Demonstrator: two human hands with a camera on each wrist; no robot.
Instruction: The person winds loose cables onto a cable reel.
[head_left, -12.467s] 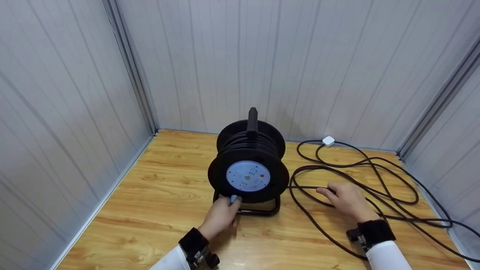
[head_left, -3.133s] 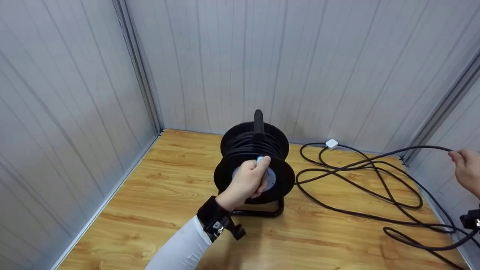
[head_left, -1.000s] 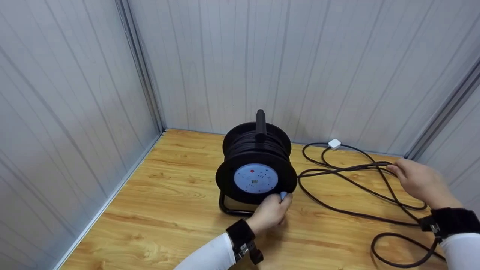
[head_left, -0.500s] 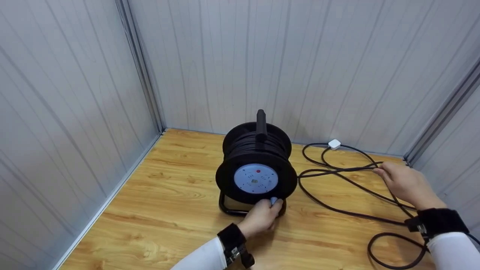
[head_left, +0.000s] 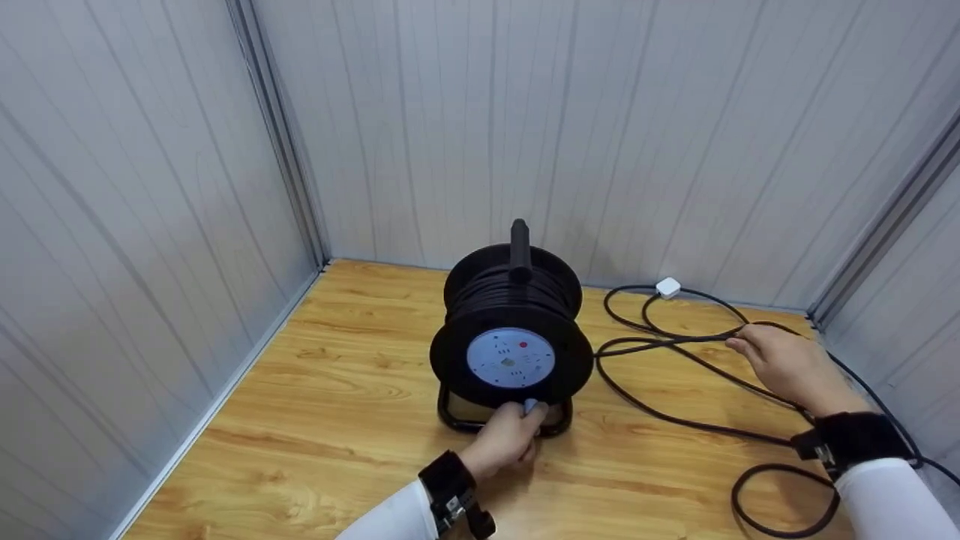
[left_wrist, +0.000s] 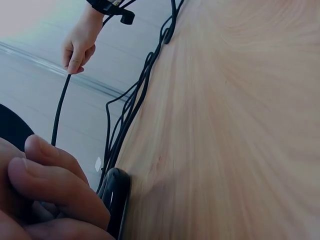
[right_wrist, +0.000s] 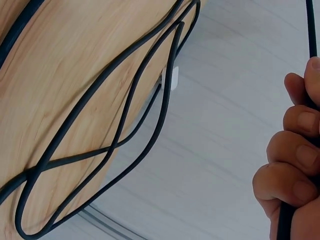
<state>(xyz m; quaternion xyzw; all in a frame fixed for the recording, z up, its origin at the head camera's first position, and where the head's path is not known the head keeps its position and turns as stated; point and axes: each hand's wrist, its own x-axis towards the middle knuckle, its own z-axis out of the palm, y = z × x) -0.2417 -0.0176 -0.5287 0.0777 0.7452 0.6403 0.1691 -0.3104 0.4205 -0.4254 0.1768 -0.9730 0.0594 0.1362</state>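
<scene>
A black cable reel [head_left: 457, 352] stands on its tubular frame mid-table, black cable wound round its drum and a pale blue socket disc on its front. My left hand [head_left: 501, 441] grips the light blue crank knob [head_left: 530, 405] at the bottom of the reel's front flange. To the right, my right hand [head_left: 787, 366] holds the black cable [head_left: 637, 347], which runs from its fingertips to the reel's right side. In the right wrist view the fingers [right_wrist: 295, 150] curl round the cable, and its end passes out below the fist.
Loose loops of cable [head_left: 697, 426] lie across the right of the wooden table [head_left: 337, 420]. A white plug [head_left: 668, 287] lies at the back near the wall. Pale panel walls [head_left: 450, 135] enclose the left, back and right sides.
My left hand has carried the knob round along the bottom of the reel toward the left, turning the disc. My right hand has moved left toward the reel with the cable.
</scene>
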